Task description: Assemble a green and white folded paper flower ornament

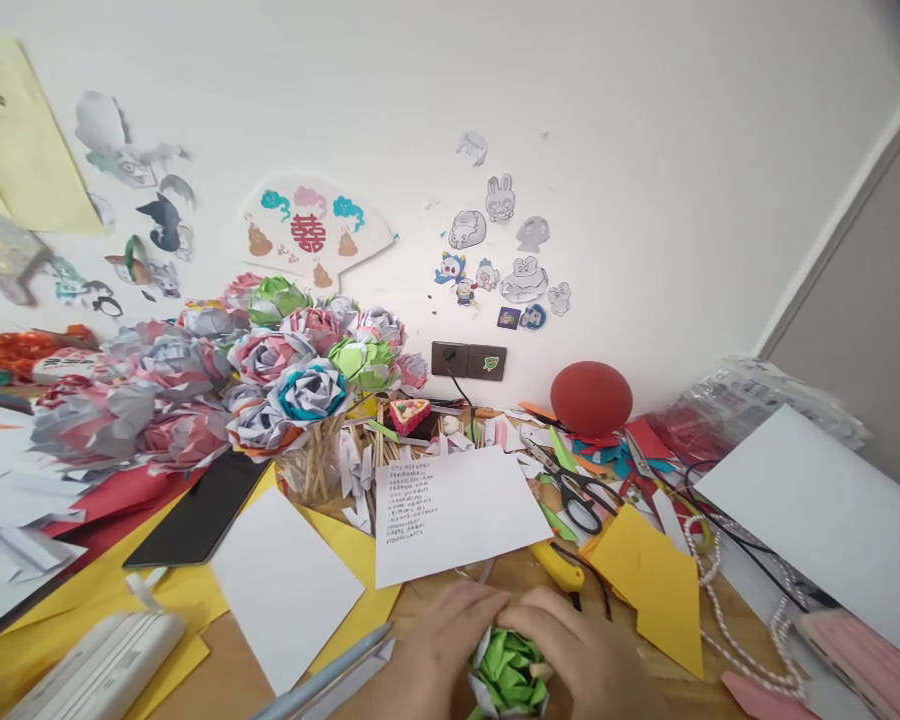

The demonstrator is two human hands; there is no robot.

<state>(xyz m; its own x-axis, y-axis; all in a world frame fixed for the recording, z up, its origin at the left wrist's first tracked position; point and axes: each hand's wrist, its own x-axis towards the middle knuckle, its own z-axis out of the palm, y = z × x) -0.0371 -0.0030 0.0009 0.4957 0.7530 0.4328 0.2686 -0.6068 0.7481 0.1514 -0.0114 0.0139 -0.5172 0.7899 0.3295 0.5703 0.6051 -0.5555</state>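
Two bare hands meet at the bottom edge of the view, cupped around a green and white paper flower [508, 672] low over the bench [225, 670]. The left hand [446, 640] and the right hand [574, 640] grip it from either side, fingers bent inward around its petals. Its folded green face points up toward the camera, with white petals round the outside. The bloom looks nearly round, so the direction of its long axis cannot be told; the underside is hidden.

Just beyond the hands lies a white sheet with handwriting [472, 520], and near its right corner a yellow-handled tool [559, 568]. Farther right are black-handled scissors [583, 500], folded yellow paper [656, 590] and a strand of white beads [709, 585]. To the left, a blank white sheet [285, 590] sits between a slanting grey rod [337, 668] and a black phone [195, 512]. Many multicoloured paper flowers [270, 355] crowd the back left; a red ball-like object [591, 397] rests at back right, near the wall [645, 200].
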